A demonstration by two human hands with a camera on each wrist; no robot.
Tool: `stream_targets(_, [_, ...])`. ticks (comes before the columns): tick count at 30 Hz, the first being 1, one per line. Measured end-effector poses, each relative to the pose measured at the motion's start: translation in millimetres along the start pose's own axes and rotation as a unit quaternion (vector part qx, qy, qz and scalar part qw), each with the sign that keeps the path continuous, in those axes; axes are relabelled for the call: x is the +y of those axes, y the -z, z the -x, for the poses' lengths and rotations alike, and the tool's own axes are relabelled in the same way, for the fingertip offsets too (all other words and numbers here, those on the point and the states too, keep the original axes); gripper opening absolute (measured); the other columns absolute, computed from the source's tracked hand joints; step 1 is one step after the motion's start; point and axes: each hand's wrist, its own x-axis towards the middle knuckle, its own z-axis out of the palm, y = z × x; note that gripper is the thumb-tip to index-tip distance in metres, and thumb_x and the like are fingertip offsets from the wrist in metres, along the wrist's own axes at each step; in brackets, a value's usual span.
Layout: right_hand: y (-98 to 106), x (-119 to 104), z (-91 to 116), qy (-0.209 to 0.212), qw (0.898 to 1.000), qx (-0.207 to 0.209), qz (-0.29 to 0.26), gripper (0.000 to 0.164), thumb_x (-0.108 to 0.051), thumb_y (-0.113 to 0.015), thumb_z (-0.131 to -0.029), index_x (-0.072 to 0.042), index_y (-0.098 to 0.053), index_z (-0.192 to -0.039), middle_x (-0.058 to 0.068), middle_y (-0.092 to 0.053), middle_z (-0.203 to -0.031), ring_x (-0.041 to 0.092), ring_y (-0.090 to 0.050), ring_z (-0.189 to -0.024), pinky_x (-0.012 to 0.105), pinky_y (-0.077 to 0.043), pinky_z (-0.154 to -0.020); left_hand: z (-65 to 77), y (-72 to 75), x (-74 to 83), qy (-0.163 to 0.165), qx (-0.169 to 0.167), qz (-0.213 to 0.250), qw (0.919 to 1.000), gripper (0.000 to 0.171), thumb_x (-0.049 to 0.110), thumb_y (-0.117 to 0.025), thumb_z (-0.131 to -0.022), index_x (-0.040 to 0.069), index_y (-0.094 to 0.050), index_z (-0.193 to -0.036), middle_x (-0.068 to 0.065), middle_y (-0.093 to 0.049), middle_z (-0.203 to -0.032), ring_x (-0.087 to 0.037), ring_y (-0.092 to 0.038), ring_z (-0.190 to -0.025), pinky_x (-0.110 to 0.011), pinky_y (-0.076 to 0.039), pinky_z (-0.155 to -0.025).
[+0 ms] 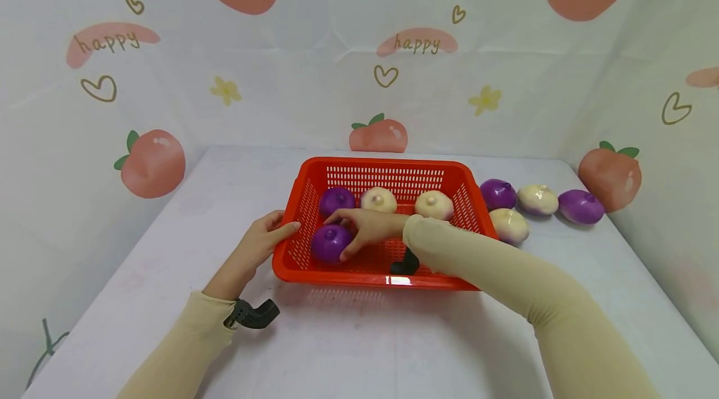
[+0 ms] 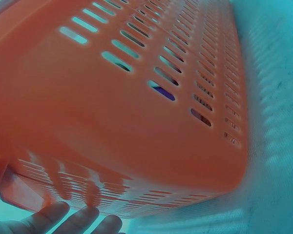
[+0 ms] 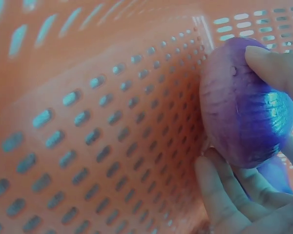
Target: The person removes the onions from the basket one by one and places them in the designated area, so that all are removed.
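Inside the red perforated basket, my right hand holds a glossy purple onion near the front left corner. The right wrist view shows thumb and fingers on opposite sides of that same onion, close to the basket wall. My left hand grips the basket's left side, thumb over the rim. Its other fingers lie along the outside in the left wrist view. Behind the held onion sit another purple onion and two cream onions, one in the middle and one at the right.
Right of the basket, several onions lie on the white table: a purple one, a cream one, another purple one and a nearer cream one. A printed cloth backdrop stands behind and at both sides.
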Motion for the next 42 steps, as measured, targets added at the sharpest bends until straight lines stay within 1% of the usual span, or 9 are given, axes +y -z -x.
stream_targets(8, [17,-8,15,-0.004,0.999,0.042,0.001,0.071,-0.027,-0.083,-0.076,-0.027,-0.046,-0.136,0.009,-0.051,-0.127,0.025,-0.059,-0.110,0.036,-0.053,-0.091,0.0,-0.4,0.5,-0.002,0.000,-0.002,1.0000,0.048,0.031,-0.054,-0.098,-0.002,-0.046,-0.133,-0.021,-0.063,-0.115,-0.019,-0.067,-0.094,-0.024,-0.055,-0.082])
stream_targets(12, [29,-14,29,0.018,0.997,0.057,-0.041,0.069,-0.023,-0.082,-0.077,-0.027,-0.047,-0.136,0.010,-0.049,-0.129,0.026,-0.061,-0.108,0.036,-0.054,-0.088,0.0,-0.6,0.2,-0.005,0.000,0.002,1.0000,0.047,0.030,-0.054,-0.098,-0.003,-0.046,-0.132,-0.022,-0.063,-0.114,-0.017,-0.067,-0.092,-0.022,-0.054,-0.081])
stream_targets(15, [40,-19,43,0.026,0.995,0.068,-0.074,0.068,-0.023,-0.081,-0.078,-0.030,-0.046,-0.136,0.007,-0.046,-0.132,0.025,-0.060,-0.112,0.037,-0.053,-0.089,-0.2,-0.6,-0.3,-0.008,-0.002,0.006,0.9999,0.047,0.030,-0.054,-0.098,-0.003,-0.046,-0.131,-0.023,-0.063,-0.115,-0.015,-0.066,-0.090,-0.021,-0.054,-0.080])
stream_targets(20, [60,-24,69,0.042,0.990,0.111,-0.075,0.068,-0.029,-0.081,-0.078,-0.036,-0.045,-0.135,0.000,-0.046,-0.134,0.022,-0.056,-0.118,0.039,-0.048,-0.097,-0.5,-0.6,-1.2,-0.010,-0.005,0.010,0.9999,0.048,0.030,-0.054,-0.098,-0.004,-0.046,-0.132,-0.023,-0.062,-0.116,-0.015,-0.066,-0.090,-0.022,-0.055,-0.080])
stream_targets(24, [73,-25,89,0.058,0.982,0.146,-0.104,0.070,-0.021,-0.081,-0.079,-0.029,-0.043,-0.138,0.004,-0.047,-0.135,0.026,-0.058,-0.118,0.041,-0.048,-0.098,-0.7,-0.3,-1.6,-0.011,-0.005,0.012,0.9999,0.049,0.030,-0.054,-0.098,-0.004,-0.045,-0.134,-0.024,-0.061,-0.118,-0.016,-0.067,-0.091,-0.023,-0.055,-0.081])
stream_targets(29, [84,-17,120,0.066,0.973,0.192,-0.110,0.068,-0.015,-0.078,-0.081,-0.022,-0.043,-0.139,0.006,-0.048,-0.136,0.029,-0.060,-0.116,0.041,-0.051,-0.094,-0.6,0.1,-1.5,-0.009,-0.006,0.012,0.9999,0.051,0.031,-0.054,-0.098,-0.003,-0.044,-0.135,-0.024,-0.061,-0.119,-0.017,-0.067,-0.093,-0.024,-0.055,-0.082])
stream_targets(34, [90,-3,157,0.041,0.964,0.239,-0.107,0.067,-0.015,-0.074,-0.085,-0.024,-0.039,-0.142,0.007,-0.045,-0.139,0.032,-0.057,-0.120,0.044,-0.052,-0.094,-0.6,-0.1,-1.8,-0.006,-0.005,0.011,0.9999,0.050,0.031,-0.054,-0.098,-0.003,-0.044,-0.134,-0.024,-0.061,-0.119,-0.016,-0.066,-0.092,-0.024,-0.055,-0.082])
stream_targets(40, [93,20,205,-0.025,0.948,0.296,-0.112,0.067,-0.018,-0.068,-0.090,-0.032,-0.033,-0.145,0.009,-0.034,-0.146,0.040,-0.042,-0.133,0.054,-0.048,-0.096,-0.5,-0.4,-2.0,-0.008,-0.004,0.011,0.9999,0.050,0.031,-0.054,-0.098,-0.003,-0.045,-0.134,-0.024,-0.061,-0.119,-0.015,-0.066,-0.091,-0.024,-0.055,-0.082])
stream_targets(42, [93,30,220,-0.041,0.942,0.313,-0.117,0.067,-0.018,-0.066,-0.092,-0.033,-0.031,-0.147,0.010,-0.031,-0.149,0.042,-0.038,-0.136,0.046,-0.050,-0.096,-0.6,-0.5,-2.1,-0.008,-0.002,0.010,0.9999,0.050,0.031,-0.054,-0.098,-0.003,-0.045,-0.134,-0.024,-0.061,-0.118,-0.015,-0.067,-0.090,-0.023,-0.055,-0.082])
